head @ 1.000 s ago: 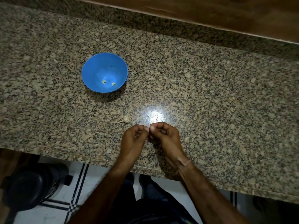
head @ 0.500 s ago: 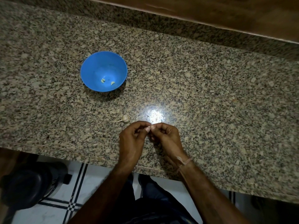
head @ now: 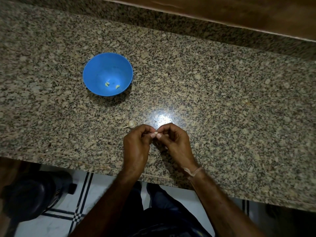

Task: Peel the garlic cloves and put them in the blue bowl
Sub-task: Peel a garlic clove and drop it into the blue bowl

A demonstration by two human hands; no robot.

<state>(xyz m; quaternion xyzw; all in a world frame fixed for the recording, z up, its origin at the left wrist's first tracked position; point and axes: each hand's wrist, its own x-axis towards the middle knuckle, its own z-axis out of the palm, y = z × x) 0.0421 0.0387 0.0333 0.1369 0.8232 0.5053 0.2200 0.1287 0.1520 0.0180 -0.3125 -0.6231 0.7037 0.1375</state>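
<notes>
1. Pinching one garlic clove [head: 156,133] between curled fingertips of left hand [head: 136,144] and right hand [head: 174,142], lower centre of frame, just over the tabletop [head: 222,100] — long axis too small to tell.
2. Lying well apart, toward upper left of the hands: blue bowl [head: 95,65], with two peeled cloves [head: 106,84] inside.
3. Judged nearer the left hand — probably an up-left reach for the drop.
4. Resting just beside the left knuckles: unpeeled garlic piece [head: 131,124].

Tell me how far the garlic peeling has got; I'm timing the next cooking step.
Done: two peeled cloves lie in the blue bowl. In hand: the left hand and right hand pinch one garlic clove over the granite counter; its skin is too small to judge. Left: that clove must reach the bowl, and the garlic bulb lying by the left hand awaits peeling.
</notes>
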